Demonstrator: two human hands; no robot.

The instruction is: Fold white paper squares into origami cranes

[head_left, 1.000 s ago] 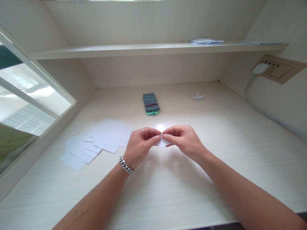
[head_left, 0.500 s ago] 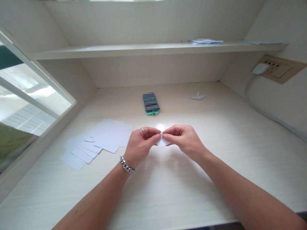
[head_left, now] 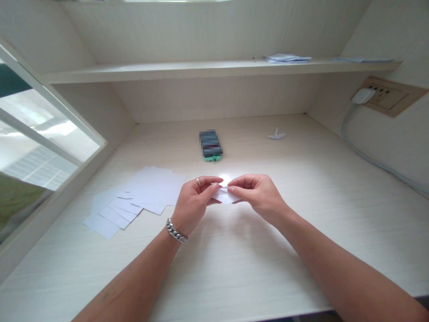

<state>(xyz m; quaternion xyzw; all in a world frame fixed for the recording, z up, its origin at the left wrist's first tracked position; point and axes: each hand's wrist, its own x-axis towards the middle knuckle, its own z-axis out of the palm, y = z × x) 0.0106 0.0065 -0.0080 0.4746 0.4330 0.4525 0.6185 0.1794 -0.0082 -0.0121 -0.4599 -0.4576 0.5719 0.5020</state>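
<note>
Between my two hands is a small folded piece of white paper (head_left: 227, 196), held just over the desk. My left hand (head_left: 196, 197), with a ring and a chain bracelet, pinches its left side between thumb and fingers. On the right side, the thumb and index finger of my right hand (head_left: 256, 192) grip the paper near its top edge. The fingertips cover parts of both ends, so the full folded shape is hidden. Loose white paper sheets (head_left: 157, 188) lie spread on the desk, left of my left hand.
A small folded paper crane (head_left: 276, 134) stands at the back right of the desk (head_left: 234, 277). A blurred-out phone-like object with a green edge (head_left: 211, 145) lies behind my hands. Papers (head_left: 287, 58) rest on the shelf (head_left: 187, 69). A plugged-in cable (head_left: 360, 152) runs down the right wall.
My left thumb and fingers have slid a little left along the paper, exposing more of its folded top. My right hand has stayed nearly still.
</note>
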